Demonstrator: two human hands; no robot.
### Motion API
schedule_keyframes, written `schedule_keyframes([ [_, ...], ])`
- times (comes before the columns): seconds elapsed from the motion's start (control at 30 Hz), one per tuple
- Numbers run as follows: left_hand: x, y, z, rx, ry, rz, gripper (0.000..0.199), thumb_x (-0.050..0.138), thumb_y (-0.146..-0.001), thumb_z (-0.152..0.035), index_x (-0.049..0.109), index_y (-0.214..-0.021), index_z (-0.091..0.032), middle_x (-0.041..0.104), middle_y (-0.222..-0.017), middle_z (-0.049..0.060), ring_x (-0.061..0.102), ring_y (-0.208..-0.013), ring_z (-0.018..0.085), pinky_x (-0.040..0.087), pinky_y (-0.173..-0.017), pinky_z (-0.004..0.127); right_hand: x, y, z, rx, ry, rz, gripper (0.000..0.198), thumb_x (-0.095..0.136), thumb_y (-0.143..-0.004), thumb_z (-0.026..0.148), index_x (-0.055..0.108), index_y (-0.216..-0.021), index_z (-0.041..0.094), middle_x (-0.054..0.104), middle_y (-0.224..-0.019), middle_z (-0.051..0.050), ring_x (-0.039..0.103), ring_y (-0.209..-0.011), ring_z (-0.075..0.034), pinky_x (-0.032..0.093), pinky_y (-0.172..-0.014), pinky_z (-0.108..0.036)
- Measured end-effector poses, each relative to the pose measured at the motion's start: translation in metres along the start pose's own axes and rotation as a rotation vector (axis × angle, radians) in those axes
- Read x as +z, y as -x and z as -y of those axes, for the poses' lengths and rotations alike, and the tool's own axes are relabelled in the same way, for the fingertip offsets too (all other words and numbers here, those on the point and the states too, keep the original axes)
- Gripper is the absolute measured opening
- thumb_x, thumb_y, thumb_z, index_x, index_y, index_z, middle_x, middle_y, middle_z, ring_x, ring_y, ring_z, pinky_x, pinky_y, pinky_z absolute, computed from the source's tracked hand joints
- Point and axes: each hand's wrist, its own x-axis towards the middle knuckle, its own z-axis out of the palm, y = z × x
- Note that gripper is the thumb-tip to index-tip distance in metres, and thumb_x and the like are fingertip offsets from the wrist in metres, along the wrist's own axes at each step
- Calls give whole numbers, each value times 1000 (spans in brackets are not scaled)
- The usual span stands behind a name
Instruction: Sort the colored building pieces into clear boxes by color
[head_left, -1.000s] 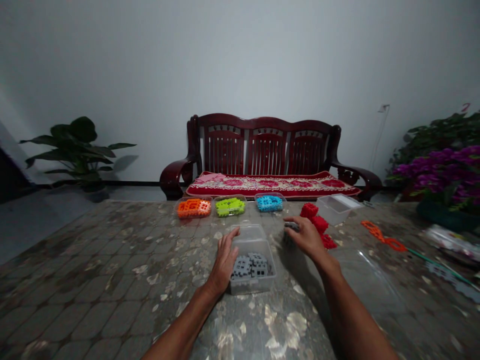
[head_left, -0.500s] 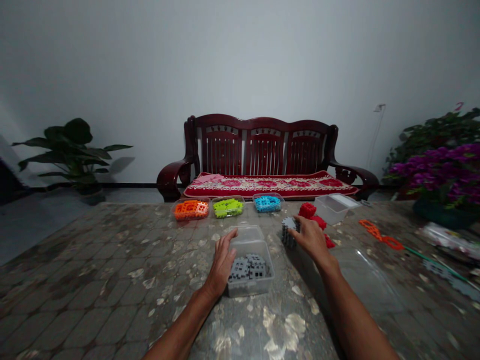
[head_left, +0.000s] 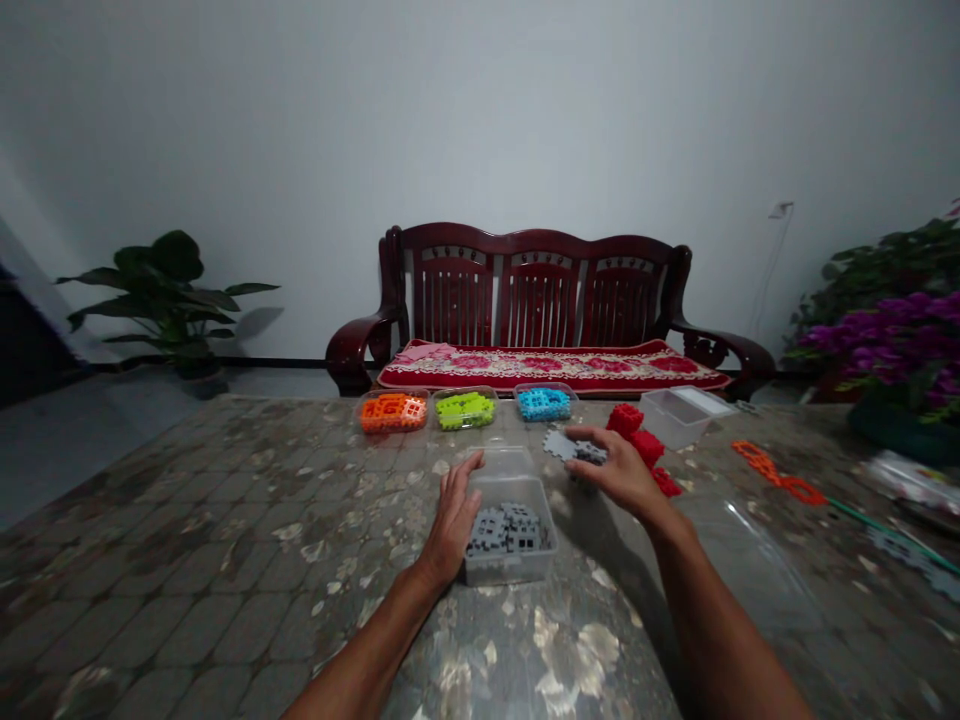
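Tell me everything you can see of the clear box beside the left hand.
The box looks like clear plastic: roughly rectangular, open-topped, with rounded corners. It sits upright on the patterned tabletop, partly filled with jumbled grey toothed pieces, some with square holes. The left hand lies along its left side, seemingly touching the rim.

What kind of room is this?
It looks like a living room in a home: there is a wooden bench with a red cushion, and a leafy plant by the wall.
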Motion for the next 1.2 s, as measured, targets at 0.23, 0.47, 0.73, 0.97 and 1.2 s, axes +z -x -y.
schedule_keyframes([
  [0.23,1,1,-2,-19,5,-10,50,35,-101,-40,40,-148,-26,52,-140,9,41,-136,27,27,-118,49,18,14,39,-152,-83,279,41,81,-70,27,73,-110,25,73,-114,-5,62,-112,-27,45,-102,-44],
  [0.47,1,1,-2,-13,15,-4,49,34,-101,-40,40,-148,-25,50,-142,9,39,-138,26,26,-119,48,37,24,46,-215,-38,366,49,80,-70,19,71,-117,27,72,-114,-4,61,-112,-27,47,-100,-42],
  [0.73,1,0,-3,-7,1,1,49,34,-101,-38,38,-149,-25,50,-140,9,39,-136,26,26,-118,48,42,23,47,-252,-145,411,33,73,-80,27,73,-113,26,74,-114,-4,63,-112,-25,46,-102,-42],
  [0.97,0,-1,-2,-8,-3,5,51,34,-100,-39,38,-149,-24,52,-139,10,41,-134,26,27,-117,47,14,0,-2,-7,142,-136,34,60,-83,32,73,-113,21,74,-115,-9,64,-112,-28,47,-100,-43],
  [1.2,0,-1,2,8,-9,2,48,35,-99,-36,42,-146,-25,52,-140,9,41,-134,26,27,-117,47,-5,-1,-34,156,543,-226,53,63,-85,45,66,-128,14,71,-122,-16,60,-117,-33,43,-102,-45],
])
